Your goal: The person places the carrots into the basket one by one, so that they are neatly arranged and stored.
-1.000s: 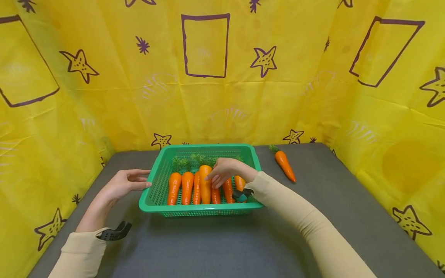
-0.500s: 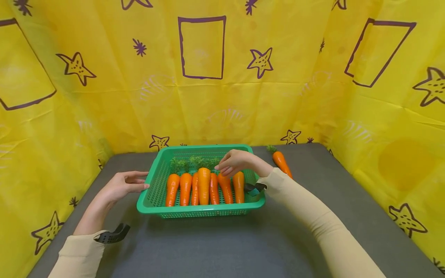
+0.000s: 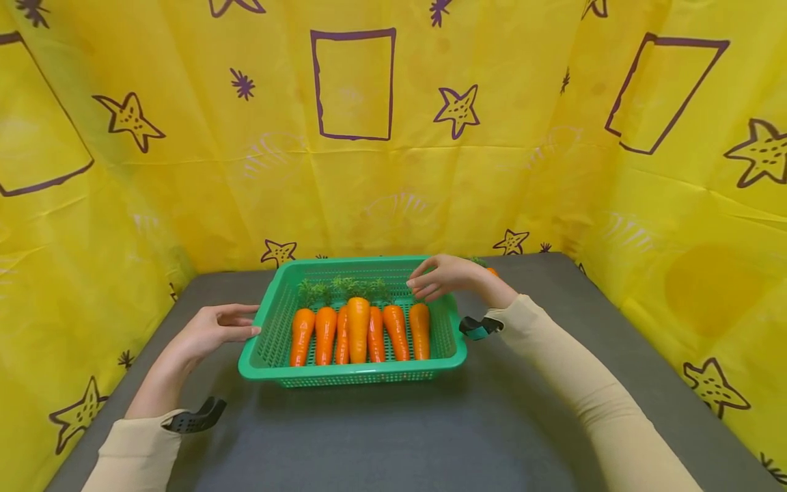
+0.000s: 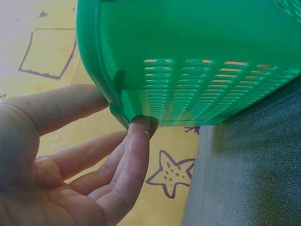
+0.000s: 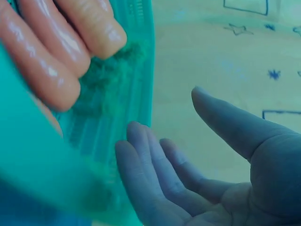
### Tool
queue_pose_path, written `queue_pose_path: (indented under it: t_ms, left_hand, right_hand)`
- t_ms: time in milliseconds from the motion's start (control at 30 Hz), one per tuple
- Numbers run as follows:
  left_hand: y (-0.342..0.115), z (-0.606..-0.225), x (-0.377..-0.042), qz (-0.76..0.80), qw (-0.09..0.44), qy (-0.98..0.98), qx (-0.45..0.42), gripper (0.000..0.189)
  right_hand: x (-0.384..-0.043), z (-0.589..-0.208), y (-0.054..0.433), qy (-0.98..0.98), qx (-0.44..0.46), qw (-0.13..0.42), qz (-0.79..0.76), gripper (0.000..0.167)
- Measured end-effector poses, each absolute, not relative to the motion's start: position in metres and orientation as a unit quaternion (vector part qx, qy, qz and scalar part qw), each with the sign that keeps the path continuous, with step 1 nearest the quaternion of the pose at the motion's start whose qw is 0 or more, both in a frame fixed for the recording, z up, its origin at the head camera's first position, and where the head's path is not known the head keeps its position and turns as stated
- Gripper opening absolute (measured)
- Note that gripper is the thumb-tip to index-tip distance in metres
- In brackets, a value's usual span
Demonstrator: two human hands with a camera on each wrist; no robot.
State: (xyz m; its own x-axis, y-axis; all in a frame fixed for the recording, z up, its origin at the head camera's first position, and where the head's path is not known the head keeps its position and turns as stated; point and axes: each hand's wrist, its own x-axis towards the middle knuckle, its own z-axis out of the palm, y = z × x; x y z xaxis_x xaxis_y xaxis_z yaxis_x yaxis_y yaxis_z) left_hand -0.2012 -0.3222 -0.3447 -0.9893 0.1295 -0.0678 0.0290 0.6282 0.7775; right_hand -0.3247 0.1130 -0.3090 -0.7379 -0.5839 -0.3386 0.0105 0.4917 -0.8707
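A green perforated plastic basket (image 3: 363,372) stands on the grey table. Inside it several orange carrots (image 3: 359,331) lie side by side, leafy tops (image 3: 349,287) toward the back wall. My left hand (image 3: 212,335) holds the basket's left rim; in the left wrist view the thumb meets the rim while the curled fingertips (image 4: 141,127) press just under it. Over the basket's back right part hovers my right hand (image 3: 445,277), its fingers relaxed and holding nothing. The right wrist view shows thumb and fingers spread apart, close to the carrots' leafy ends.
Another carrot (image 3: 492,271) lies on the table (image 3: 381,437) to the right of the basket, mostly hidden behind the right hand and forearm. Yellow patterned cloth (image 3: 356,198) hangs at the back and on both sides of the table.
My right hand has lifted away from the carrots in the middle of the basket and moved right, toward its right rim. My left hand stays at the left rim.
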Motion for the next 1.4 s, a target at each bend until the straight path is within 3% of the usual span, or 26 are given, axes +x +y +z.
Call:
queue_pose_path:
  t_ms: [400,1400]
  left_hand:
    - [-0.324,-0.343,-0.199,0.43,0.053,0.9,0.043,0.065]
    - [-0.322,-0.349,-0.2,0.449,0.055,0.891,0.04,0.066]
  right_hand:
    - [-0.341,-0.311,0.159,0.824,-0.139,0.248,-0.49,0.052]
    - [-0.364,-0.362,0.241,0.842,-0.007,0.176,-0.51,0.059]
